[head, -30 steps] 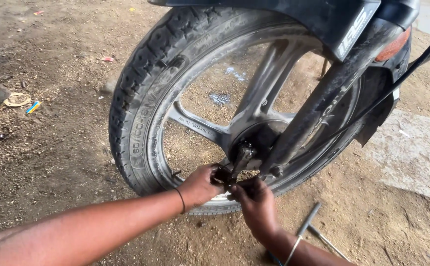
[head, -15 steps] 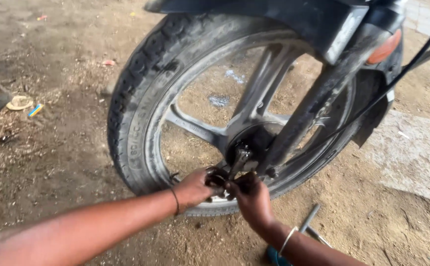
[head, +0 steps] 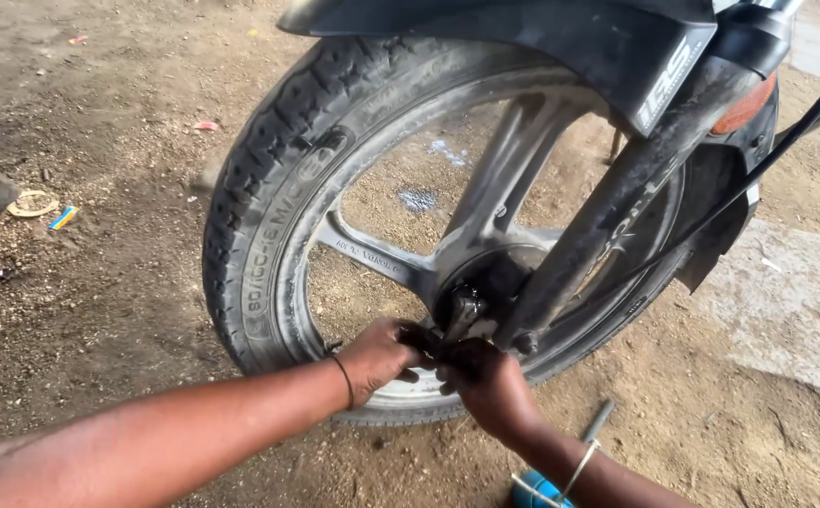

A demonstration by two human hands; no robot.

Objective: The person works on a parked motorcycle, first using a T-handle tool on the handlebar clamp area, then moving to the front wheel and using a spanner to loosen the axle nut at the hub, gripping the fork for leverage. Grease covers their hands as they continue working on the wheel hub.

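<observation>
— Where are the hands?

— Both are low in the middle of the frame, at the hub of a motorcycle front wheel [head: 354,216]. The left hand [head: 377,357] comes in from the lower left with a thin dark band on the wrist; the right hand [head: 485,381] comes up from the bottom edge with a metal bangle. They meet around a small dark metal part [head: 462,310] at the lower end of the fork leg [head: 607,216], just below the hub.

— What is the grip like?

— Fingers of both hands are curled close around that part, the left pinching it from the side, the right cupped under it. Whether either hand holds a separate loose piece I cannot tell; the fingers hide it.

— How would that part handle?

— My guess is stiff, hard metal, greasy and so slippery, small but firmly seated. Fingertips on its edges look the best hold.

— Anything else around?

— Dirt ground [head: 100,282] all about, a grey metal tool [head: 598,419] lying at lower right beside a blue object [head: 537,489], and scraps of litter at the left edge.
</observation>
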